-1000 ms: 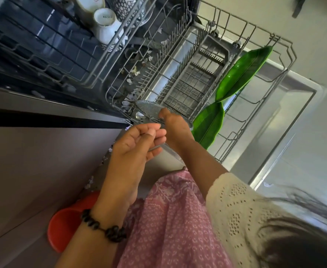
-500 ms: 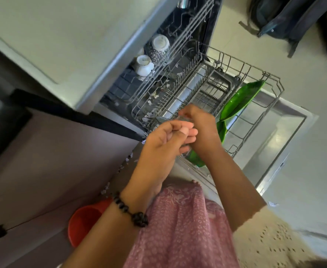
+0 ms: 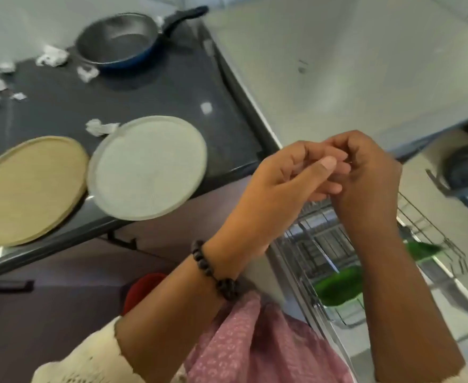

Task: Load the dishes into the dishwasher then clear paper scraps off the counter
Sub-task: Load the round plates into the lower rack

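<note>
— what sits low by the cupboards?
— a red bucket (image 3: 141, 288), partly hidden behind an arm, on the floor beside the dark cupboard front (image 3: 47, 313) with its black handle (image 3: 6, 286).
— and far right?
— a dark bag (image 3: 467, 172), blurred, on the pale floor (image 3: 431, 172).
— anything worn?
— a dark bead bracelet (image 3: 213, 269), a pink patterned garment (image 3: 255, 349).

On the dark counter (image 3: 149, 87), the white plate (image 3: 147, 168) and the tan plate (image 3: 29, 189) sit side by side, nearly touching, filling its near edge and overhanging it. Behind them a blue frying pan (image 3: 119, 40) blocks the far side, its handle pointing right. Paper scraps (image 3: 51, 55) litter the left and middle. A bare strip stays open between the plates and pan. The light worktop (image 3: 365, 59) on the right lies open. Below, green leaf-shaped dishes (image 3: 340, 286) occupy the dishwasher rack (image 3: 426, 219).
</note>
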